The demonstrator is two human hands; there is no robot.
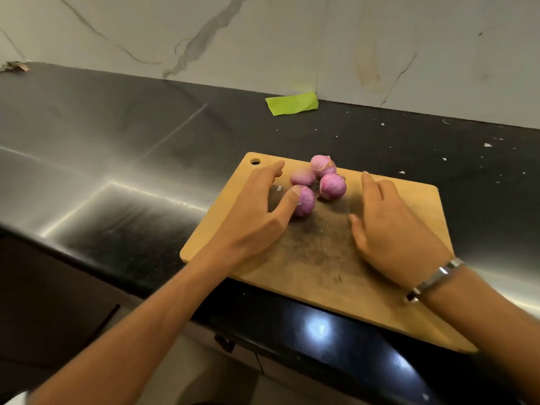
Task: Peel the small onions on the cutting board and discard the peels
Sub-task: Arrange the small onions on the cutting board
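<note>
Onions, four in number, small and pink-purple, lay clustered on the far half of the wooden cutting board [409, 302]. The nearest onion [305, 201] sat at the left front of the cluster. A second onion [332, 186] lay just right of it. A third onion [321, 165] lay at the far side with dry root fibres showing, and a fourth onion [302, 176] lay at the far left, partly hidden behind the others. All four appeared close together; whether each touched its neighbour could not be told.

The left hand [260, 217] reached over the left part of the board with fingers extended and spread. Its thumb lay against the left side of the nearest onion, while the index finger pointed toward the hanging hole [255, 161] in the board's far left corner. No finger curled round an onion.

The right hand [391, 229] rested over the right part of the board, fingers straight and held side by side, fingertips pointing away from the person. It stood just right of the cluster and held nothing; contact with the second onion could not be confirmed. A metal bracelet [432, 280] circled the right wrist.

The two hands were apart, one on each side of the onions.

The board lay on a dark countertop [117, 141], its near right corner projecting past the counter edge. A green piece of tape [292, 103] lay at the foot of the marble-patterned wall [263, 33]. Small pale flecks [487, 145] were scattered on the countertop to the right.
</note>
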